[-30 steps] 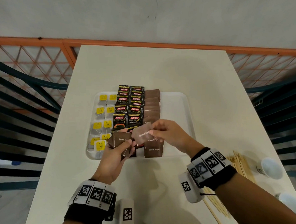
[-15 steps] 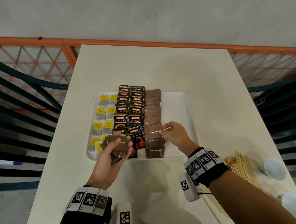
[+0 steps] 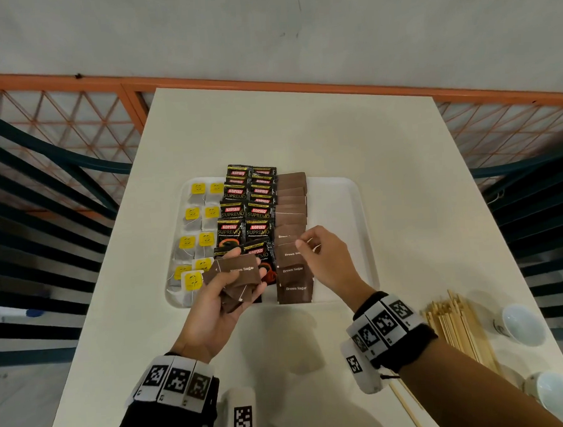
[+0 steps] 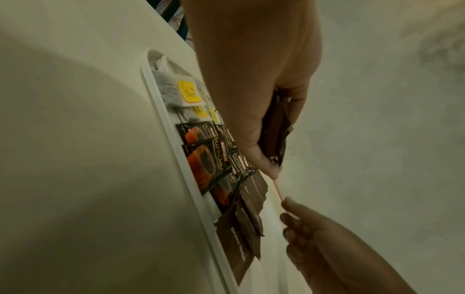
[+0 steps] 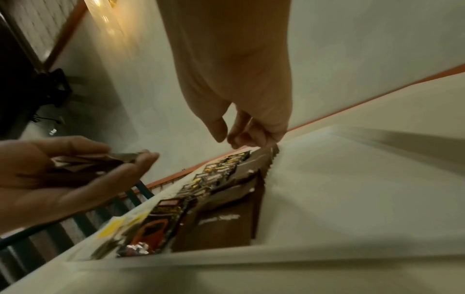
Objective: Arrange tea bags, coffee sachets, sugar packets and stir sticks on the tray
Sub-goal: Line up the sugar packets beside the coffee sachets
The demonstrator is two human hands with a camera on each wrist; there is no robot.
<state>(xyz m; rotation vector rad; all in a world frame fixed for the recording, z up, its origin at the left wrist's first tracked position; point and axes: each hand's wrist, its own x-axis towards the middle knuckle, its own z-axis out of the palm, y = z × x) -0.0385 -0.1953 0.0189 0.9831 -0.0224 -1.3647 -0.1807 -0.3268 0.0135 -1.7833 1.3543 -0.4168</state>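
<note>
Currently your left hand (image 3: 227, 296) grips a stack of sugar packets (image 3: 238, 277) over the tray's (image 3: 344, 193) near edge, presumably as a feeder. Your right hand (image 3: 325, 260), fingers loosely curled and holding nothing, hovers over the sugar column (image 3: 292, 232), where the next packet likely goes.

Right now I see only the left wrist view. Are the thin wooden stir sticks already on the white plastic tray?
Observer: No. The wooden stir sticks lie in a bundle on the cream table, to the right of the white tray.
Operator: Is there room for them on the tray?
Observer: Yes. The tray's right strip, beside the column of brown sugar packets, is bare.
Operator: What does the left hand hold? I see only dark edges.
Observer: The left hand holds a stack of brown packets; the top one reads "Brown Sugar".
</note>
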